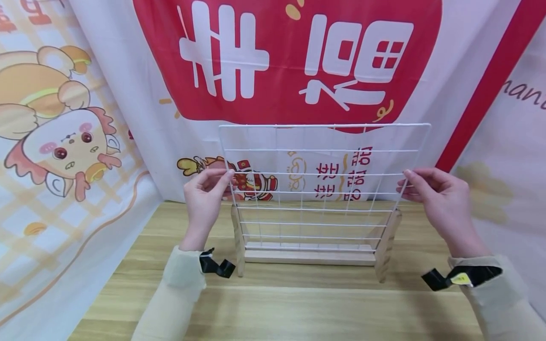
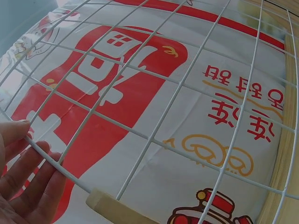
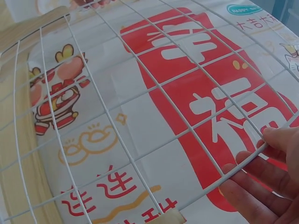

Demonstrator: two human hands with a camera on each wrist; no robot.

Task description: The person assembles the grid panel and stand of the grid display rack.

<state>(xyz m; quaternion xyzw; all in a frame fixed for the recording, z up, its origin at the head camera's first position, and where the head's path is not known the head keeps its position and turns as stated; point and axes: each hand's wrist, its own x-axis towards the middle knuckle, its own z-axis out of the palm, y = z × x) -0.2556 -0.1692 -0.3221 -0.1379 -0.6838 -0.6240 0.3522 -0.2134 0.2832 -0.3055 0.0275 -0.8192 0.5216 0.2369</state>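
Both hands are pinching the white wire grid (image 1: 317, 184), left hand (image 1: 204, 199) at nine o'clock, right hand (image 1: 441, 201) at three, fingers (image 2: 21, 165) curling round the side wires. It's standing in the wooden base (image 1: 309, 255), looking light, springy, thin-wired: the edges are offering the best hold. The wood-grain desk (image 1: 273, 308) is looking smooth, with printed cloth (image 1: 77, 142) hanging behind.

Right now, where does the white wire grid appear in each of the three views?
Head: white wire grid stands at centre in the wooden base, left hand and right hand at its side edges.
Left wrist: fills the picture; fingers at lower left.
Right wrist: fills the picture; fingers at lower right.
Shared landmark: red banner.
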